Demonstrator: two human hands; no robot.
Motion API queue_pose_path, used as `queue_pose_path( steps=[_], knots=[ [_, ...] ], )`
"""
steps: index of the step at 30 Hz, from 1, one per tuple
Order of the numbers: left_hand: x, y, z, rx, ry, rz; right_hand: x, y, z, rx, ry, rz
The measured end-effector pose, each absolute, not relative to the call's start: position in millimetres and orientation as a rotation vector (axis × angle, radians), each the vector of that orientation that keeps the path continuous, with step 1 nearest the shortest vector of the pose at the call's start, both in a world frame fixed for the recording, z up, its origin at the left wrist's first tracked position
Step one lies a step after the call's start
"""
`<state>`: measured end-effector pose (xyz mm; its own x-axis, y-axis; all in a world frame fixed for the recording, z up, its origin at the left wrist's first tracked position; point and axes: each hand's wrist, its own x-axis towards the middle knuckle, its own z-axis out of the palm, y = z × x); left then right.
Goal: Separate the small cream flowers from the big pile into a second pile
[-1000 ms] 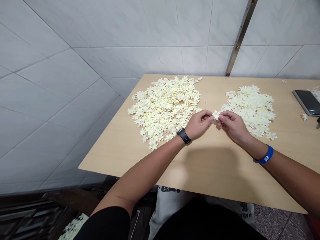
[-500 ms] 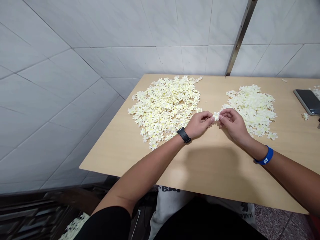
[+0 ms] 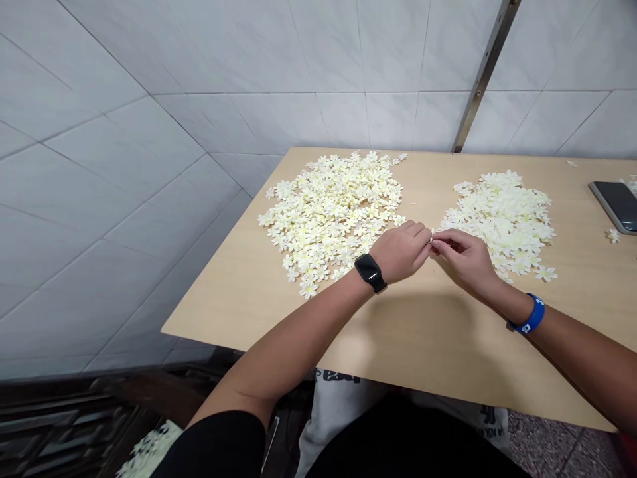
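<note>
Between the two piles, my left hand [image 3: 404,251] and my right hand [image 3: 464,255] meet fingertip to fingertip above the table. Both pinch one small white artificial flower [image 3: 432,234], and most of it is hidden behind the fingers. Close beyond my left hand spreads a large pile of cream-white flowers with yellow centres [image 3: 333,212]. A smaller, paler pile of flowers [image 3: 507,216] lies just past my right hand. I wear a black watch on the left wrist and a blue band on the right.
The light wooden table [image 3: 239,292] stands against a tiled wall [image 3: 338,119]. A phone [image 3: 617,204] lies at the far right, with a single flower [image 3: 612,236] beside it. More white flowers [image 3: 154,445] show below the table at lower left.
My left hand has rolled over, so its back now faces up and the watch face shows. The flower, plainly seen before, is now mostly covered by the fingers. The view has shifted slightly.
</note>
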<state>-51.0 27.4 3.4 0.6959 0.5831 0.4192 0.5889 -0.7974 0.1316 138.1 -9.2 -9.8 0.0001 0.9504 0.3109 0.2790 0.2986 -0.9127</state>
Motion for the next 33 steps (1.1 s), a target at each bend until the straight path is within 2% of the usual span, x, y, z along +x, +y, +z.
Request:
queue_pose_path(
  steps=[5, 33],
  knots=[
    [-51.3, 25.8, 7.1, -2.817, -0.911, -0.602, 137.5, -9.1, -10.3, -1.179, -1.502, 0.824],
    [-56.1, 33.6, -2.1, -3.129, -0.998, -1.052, 136.3, -9.5, -9.6, -1.147, -1.406, 0.928]
  ],
)
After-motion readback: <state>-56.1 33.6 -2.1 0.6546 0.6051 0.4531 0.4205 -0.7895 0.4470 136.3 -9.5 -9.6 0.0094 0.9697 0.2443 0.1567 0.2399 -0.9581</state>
